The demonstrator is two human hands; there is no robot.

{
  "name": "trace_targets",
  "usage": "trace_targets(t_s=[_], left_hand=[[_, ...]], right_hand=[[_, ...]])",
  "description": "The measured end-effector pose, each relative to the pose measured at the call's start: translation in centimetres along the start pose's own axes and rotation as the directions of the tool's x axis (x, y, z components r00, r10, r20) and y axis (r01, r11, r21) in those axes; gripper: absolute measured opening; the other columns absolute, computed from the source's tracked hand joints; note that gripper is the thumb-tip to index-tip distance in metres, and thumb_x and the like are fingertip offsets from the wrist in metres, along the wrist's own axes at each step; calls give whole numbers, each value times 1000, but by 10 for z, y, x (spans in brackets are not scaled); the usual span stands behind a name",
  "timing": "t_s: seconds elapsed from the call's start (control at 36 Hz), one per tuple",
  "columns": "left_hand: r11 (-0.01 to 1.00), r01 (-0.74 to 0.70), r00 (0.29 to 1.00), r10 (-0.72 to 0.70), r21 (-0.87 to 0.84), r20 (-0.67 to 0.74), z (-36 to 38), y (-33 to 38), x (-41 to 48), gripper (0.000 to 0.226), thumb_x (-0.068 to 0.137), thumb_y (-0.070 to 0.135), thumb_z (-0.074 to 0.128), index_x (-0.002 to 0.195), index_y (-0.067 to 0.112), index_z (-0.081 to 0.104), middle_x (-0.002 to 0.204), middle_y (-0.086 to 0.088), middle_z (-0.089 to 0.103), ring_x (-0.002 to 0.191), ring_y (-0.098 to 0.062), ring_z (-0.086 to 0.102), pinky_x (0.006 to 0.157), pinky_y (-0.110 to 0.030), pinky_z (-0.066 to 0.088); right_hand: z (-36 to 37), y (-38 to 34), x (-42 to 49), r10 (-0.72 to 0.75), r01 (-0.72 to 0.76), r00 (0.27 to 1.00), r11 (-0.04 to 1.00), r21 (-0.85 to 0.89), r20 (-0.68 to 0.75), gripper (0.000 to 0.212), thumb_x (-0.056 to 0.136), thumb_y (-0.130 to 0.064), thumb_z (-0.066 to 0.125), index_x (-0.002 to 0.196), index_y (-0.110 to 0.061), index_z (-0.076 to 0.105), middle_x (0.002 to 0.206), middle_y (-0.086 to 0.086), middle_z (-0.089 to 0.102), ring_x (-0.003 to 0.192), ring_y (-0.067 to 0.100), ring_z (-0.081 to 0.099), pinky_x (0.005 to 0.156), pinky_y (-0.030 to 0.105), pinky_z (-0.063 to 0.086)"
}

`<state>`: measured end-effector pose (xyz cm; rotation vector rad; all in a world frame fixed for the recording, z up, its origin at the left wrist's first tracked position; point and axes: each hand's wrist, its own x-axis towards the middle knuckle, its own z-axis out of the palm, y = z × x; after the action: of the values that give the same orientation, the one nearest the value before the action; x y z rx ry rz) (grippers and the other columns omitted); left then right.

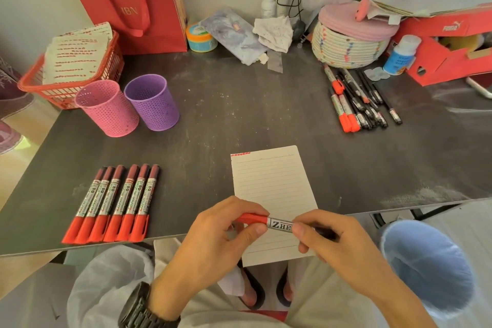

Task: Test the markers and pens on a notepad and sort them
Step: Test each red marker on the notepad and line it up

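A chunky black watch [141, 306] (segmented band) sits on the left wrist; pale trousers [314, 298] and black sandals [254, 289] below.

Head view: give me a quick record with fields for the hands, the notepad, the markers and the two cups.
left hand: grips held marker by its red cap end
right hand: grips its barrel
notepad: at table's near edge, red marks top left
marker row: six, left of notepad
pen pile: far right of table
cups: pink cup beside purple cup, both upright
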<state>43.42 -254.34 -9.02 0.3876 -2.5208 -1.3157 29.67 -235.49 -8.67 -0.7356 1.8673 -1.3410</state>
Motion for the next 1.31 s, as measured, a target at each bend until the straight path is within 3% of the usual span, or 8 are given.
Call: trace_targets(t_s=[0.08, 0.5, 0.58, 0.64, 0.75, 0.92, 1.03, 1.31], left_hand=[[997, -32, 999, 30, 68, 35, -5, 0, 1, 16, 92, 42, 63, 107, 39, 68, 101, 22, 66, 90, -11, 65, 73, -13, 45], [971, -136, 987, 114, 198, 116, -23, 1, 3, 22, 94, 48, 59, 114, 42, 63, 104, 20, 62, 88, -13, 64, 71, -28, 52], [988, -82, 993, 70, 127, 100, -27, 0, 6, 55, 85, 51, 66, 136, 49, 45, 122, 20, 58, 110, -11, 60, 85, -27, 50], [990, 0, 998, 9, -138, 59, -31, 5, 13, 70, 82, 45, 70, 144, 45, 38, 135, 11, 56, 126, -18, 54, 95, -29, 49], [643, 30, 982, -160, -765, -96, -32, 12, 28, 52, 85, 49, 63, 131, 24, 59, 132, -10, 63, 127, -29, 55, 99, -38, 49], [203, -14, 922, -376, -979, -91, -9, 28, 41, 35, 87, 44, 56, 66, 17, 60, 67, 0, 54, 62, -21, 56, 65, -31, 49], [71, -55, 888, -453, -996, -81, 6, 30, 45, 50, 93, 36, 52, 50, 22, 30, 48, 7, 19, 41, -9, 15, 38, -23, 17], [-35, -22, 919, -394, -999, -6, 9, 38, 43, 53, 89, 34, 51, 46, 26, 21, 42, 10, 14, 38, -8, 8, 34, -19, 10]], right_hand=[[3, 2, -1, -50, 53, 998, 991, -120, 30, 27, 85, -63, 55, 105, -51, 69, 81, -12, 71, 76, 3, 66, 70, 12, 49], [25, 14, -3, -60, 60, 998, 998, -28, -23, 38, 87, -68, 48, 101, -42, 73, 61, -15, 49, 57, 0, 42, 56, 12, 34], [28, 13, -2, -47, 50, 998, 996, 80, -34, 42, 88, -64, 51, 102, -33, 76, 60, -11, 44, 55, 2, 37, 53, 12, 32], [31, 12, -2, -21, 26, 999, 982, 188, -31, 38, 92, -57, 54, 101, -28, 77, 58, -10, 39, 53, 4, 33, 50, 14, 30], [43, 8, -2, 42, -33, 999, 932, 362, -18, 35, 96, -46, 53, 100, -22, 79, 56, -8, 35, 50, 7, 28, 47, 16, 27], [72, -1, -2, 118, -92, 992, 904, 417, -38, 37, 88, -48, 54, 92, -23, 79, 59, -2, 31, 49, 10, 23, 44, 18, 23], [82, -3, -4, 161, -100, 981, 902, 419, -112, 45, 83, -55, 55, 90, -16, 76, 59, -2, 32, 48, 9, 25, 44, 18, 25], [76, -22, -16, 269, -162, 951, 856, 490, -155, 42, 75, -56, 60, 83, -20, 79, 55, -4, 32, 46, 10, 24, 41, 23, 22]])
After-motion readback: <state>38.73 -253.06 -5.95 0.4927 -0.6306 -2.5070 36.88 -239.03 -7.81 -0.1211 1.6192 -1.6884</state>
